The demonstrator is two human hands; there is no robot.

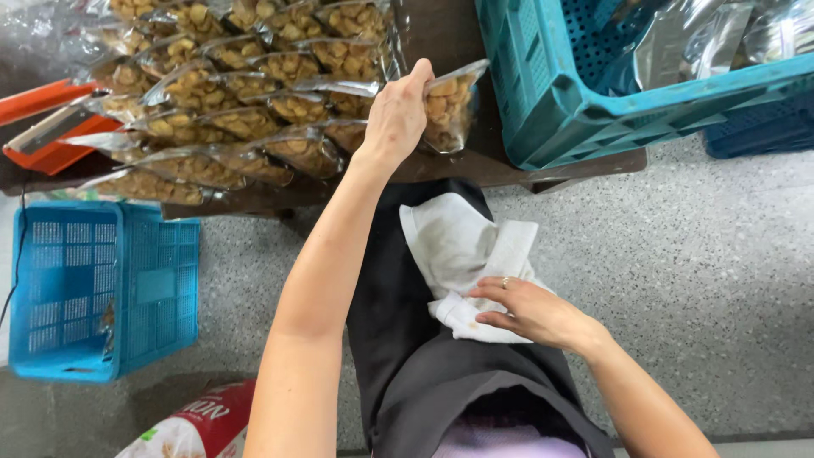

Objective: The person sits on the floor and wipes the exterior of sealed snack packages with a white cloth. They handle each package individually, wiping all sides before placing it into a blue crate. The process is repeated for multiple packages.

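Two hands in shot, both busy; left hand is up at the far side, fingers pinched on the top edge of a clear snack bag, which hangs upright at the near edge of the dark table, just right of the stacked bags; right hand is down near, on the lap, palm flat and fingers spread on a white cloth, touching it, not gripping, ring showing on one finger; cloth is crumpled over a dark apron; rows of filled bags overlap across the table's left part, running far-left; an orange sealer sits at the table's left edge, partly under the bags; a teal crate stands far right on the table w/ silvery pouches inside; a blue basket rests on the speckled floor, near left; a red-and-white sack pokes in at the bottom, btwn basket and arm.
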